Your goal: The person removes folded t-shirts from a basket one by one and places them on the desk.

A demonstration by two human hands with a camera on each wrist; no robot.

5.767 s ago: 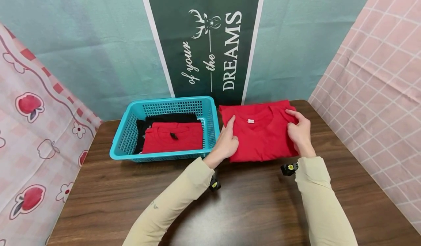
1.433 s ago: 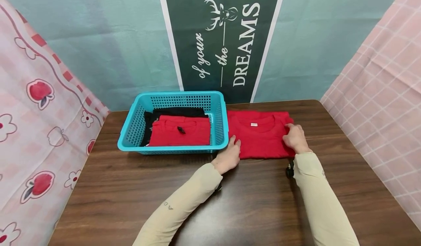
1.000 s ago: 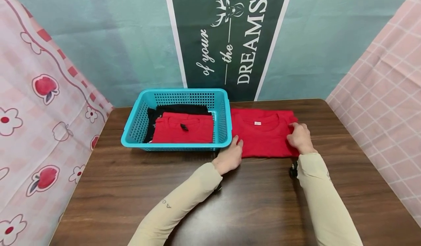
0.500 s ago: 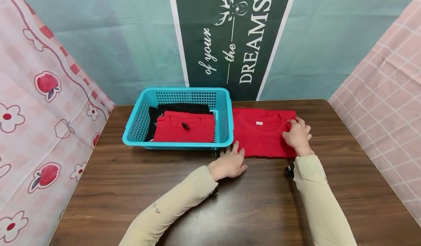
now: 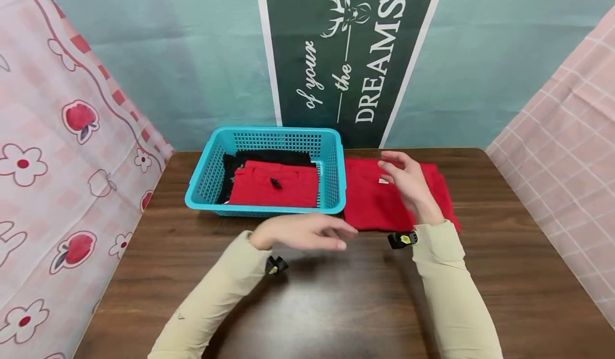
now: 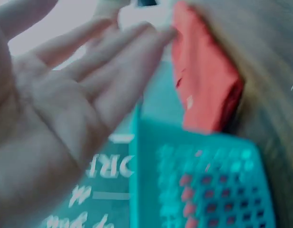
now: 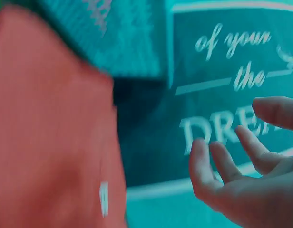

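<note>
Evidently, the right hand (image 5: 409, 182) holds nothing, its fingers loosely spread; beneath them lies the folded red shirt (image 5: 370, 207), flat, presumably to keep its folds. The left hand's (image 5: 301, 231) extended fingers are empty, the basket (image 5: 226, 208) beyond them.

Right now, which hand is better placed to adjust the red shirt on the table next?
Probably the right hand: it hovers over that red shirt, while the left hand is off to its left, in front of the turquoise basket.
</note>
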